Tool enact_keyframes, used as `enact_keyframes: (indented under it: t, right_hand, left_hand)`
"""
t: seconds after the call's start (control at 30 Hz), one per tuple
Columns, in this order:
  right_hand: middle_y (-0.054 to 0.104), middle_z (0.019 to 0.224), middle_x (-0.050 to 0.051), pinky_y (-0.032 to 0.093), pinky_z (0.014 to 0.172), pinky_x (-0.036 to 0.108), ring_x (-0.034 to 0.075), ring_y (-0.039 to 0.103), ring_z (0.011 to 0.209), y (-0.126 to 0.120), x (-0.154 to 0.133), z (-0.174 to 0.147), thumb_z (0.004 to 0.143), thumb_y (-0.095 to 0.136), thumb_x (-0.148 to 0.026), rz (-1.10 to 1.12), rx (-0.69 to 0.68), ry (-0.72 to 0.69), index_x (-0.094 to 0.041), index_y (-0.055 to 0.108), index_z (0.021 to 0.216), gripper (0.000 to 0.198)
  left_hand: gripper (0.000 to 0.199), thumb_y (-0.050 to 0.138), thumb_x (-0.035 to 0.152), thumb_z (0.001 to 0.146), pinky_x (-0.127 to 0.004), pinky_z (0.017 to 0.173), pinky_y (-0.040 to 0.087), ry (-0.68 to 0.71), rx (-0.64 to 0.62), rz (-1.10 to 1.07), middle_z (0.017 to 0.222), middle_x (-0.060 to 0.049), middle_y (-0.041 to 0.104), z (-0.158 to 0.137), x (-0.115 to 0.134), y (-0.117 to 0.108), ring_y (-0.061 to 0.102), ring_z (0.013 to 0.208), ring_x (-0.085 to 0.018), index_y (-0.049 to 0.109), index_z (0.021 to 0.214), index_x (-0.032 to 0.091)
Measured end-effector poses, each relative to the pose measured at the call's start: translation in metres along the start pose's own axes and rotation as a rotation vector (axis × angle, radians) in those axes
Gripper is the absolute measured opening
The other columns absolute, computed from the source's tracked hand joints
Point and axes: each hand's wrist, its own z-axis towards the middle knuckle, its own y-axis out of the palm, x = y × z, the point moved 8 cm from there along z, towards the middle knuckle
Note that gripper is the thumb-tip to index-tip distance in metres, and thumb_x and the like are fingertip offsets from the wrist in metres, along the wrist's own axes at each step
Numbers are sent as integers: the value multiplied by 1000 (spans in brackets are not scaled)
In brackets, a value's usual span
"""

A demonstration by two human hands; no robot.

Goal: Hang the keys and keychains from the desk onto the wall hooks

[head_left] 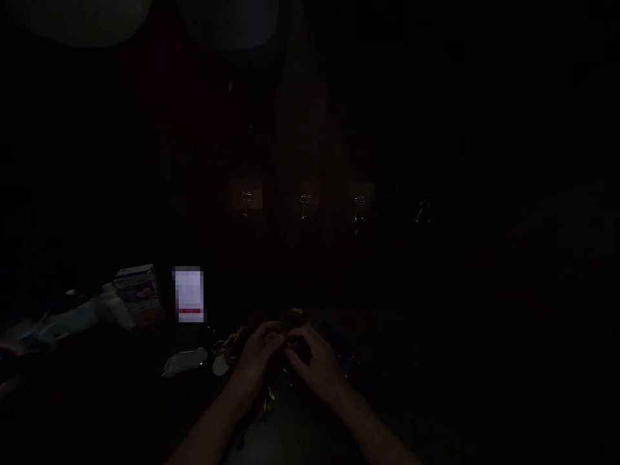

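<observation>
The view is very dark. My left hand (255, 360) and my right hand (320, 367) meet low in the middle, their fingertips bent together in a pinch. Whatever they hold, if anything, is lost in the shadow between them. Around and beneath the hands lies a dark jumble of small things with a few glints. A yellow piece (297, 310) shows just beyond the fingers. Left of my left hand is a pale round piece (221, 365), and farther left lies a whitish, elongated, shiny object (185, 361).
A bright blurred panel (189, 294) stands at the back left. Beside it are a printed box (139, 294) and a leaning white bottle (117, 306), with pale crumpled material (68, 326) farther left. Several metal clips or hooks (247, 196) line the dark background.
</observation>
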Motion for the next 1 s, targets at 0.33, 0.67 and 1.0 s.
enact_keyframes:
  t: [0.33, 0.67, 1.0]
  right_hand:
    - [66, 85, 2, 48, 74, 27, 17, 62, 81, -14, 3, 1, 78, 57, -22, 11, 132, 9, -23, 61, 89, 11]
    - [66, 101, 4, 46, 84, 30, 18, 60, 96, -12, 3, 1, 88, 45, -27, 89, 61, 1, -27, 61, 111, 28]
    - [67, 92, 3, 47, 79, 28, 17, 61, 89, -12, 4, 2, 84, 50, -24, 105, 52, 13, -24, 64, 95, 19]
  left_hand:
    - [24, 65, 34, 75, -27, 75, 44, -8, -99, -45, 86, -4, 66, -4, 0, 13, 61, 82, -17, 64, 92, 17]
    - [22, 73, 33, 64, -23, 62, 43, -192, -113, -172, 65, 4, 53, -7, -15, 18, 50, 60, -9, 62, 74, 17]
    - [21, 66, 35, 67, -22, 59, 39, -133, -82, -84, 68, 3, 52, -5, -11, 11, 48, 61, -10, 63, 79, 17]
